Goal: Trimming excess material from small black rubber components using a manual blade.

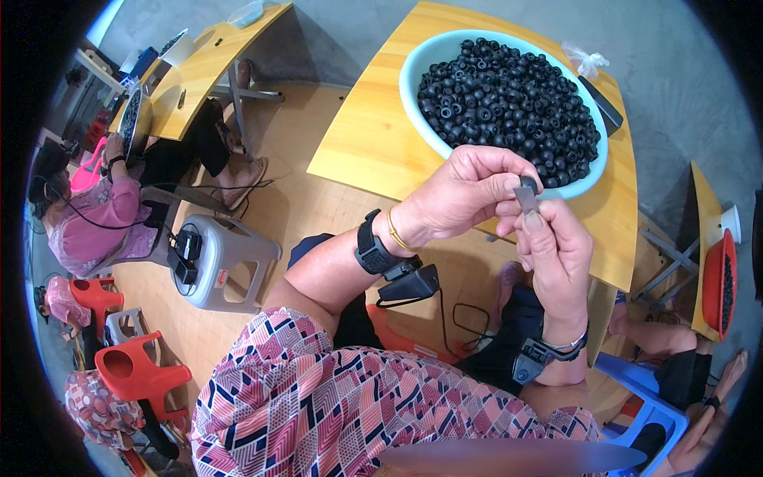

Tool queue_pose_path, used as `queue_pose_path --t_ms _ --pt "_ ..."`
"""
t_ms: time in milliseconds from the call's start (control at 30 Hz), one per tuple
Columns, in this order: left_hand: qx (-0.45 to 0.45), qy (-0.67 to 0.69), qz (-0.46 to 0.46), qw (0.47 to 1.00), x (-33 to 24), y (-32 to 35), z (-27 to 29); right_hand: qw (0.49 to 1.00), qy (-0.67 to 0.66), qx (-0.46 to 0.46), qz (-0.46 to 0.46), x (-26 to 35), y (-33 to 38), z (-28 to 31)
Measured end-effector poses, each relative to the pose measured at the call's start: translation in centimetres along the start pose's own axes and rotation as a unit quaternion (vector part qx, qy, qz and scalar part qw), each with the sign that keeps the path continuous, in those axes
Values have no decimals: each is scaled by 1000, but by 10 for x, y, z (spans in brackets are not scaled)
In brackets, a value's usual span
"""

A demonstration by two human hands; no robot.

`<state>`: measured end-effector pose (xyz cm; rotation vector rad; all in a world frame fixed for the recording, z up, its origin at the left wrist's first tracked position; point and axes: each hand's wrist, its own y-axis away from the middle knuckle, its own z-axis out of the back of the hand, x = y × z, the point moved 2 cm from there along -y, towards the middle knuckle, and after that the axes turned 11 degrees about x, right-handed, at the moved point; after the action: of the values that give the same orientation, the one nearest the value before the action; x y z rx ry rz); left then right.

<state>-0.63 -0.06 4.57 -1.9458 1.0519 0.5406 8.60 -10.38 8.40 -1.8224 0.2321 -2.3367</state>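
Observation:
My left hand (469, 191) is closed in a pinch on a small black round part (528, 183), mostly covered by the fingers. My right hand (558, 246) grips a short flat grey metal blade (525, 199) between thumb and fingers, its upper end up against the black part. Both hands meet in the air just off the near rim of a pale blue basin (408, 83). Heaped in the basin are many small black round parts (501, 103), several showing a round hole.
The basin stands on a yellow wooden table (358, 119). Beside it lie a dark flat object (602, 105) and a clear plastic bag (586, 60). People sit at other tables to the left and right. A grey stool (226, 258), red chairs (143, 370) and a red basin (719, 282) stand around.

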Motion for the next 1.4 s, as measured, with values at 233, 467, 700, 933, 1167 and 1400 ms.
queue_pose_path --t_ms 233,467,700,933,1167,1400 --pt "-21 36 -9 999 -1 -3 -6 993 -91 -71 18 -8 0 10" --pt "27 24 -43 998 4 -2 0 997 -69 -34 17 -2 -2 3" --pt "11 -14 -54 998 6 -3 1 998 -45 -36 20 -6 -3 6" --pt "-2 -51 -44 998 3 -2 0 999 -40 -33 -7 -6 -3 6" --pt "-1 -101 -34 994 4 -3 2 999 9 -43 6 -8 -4 4" --pt "-10 -81 -54 995 5 -3 1 998 -26 -48 6 -8 -3 9"
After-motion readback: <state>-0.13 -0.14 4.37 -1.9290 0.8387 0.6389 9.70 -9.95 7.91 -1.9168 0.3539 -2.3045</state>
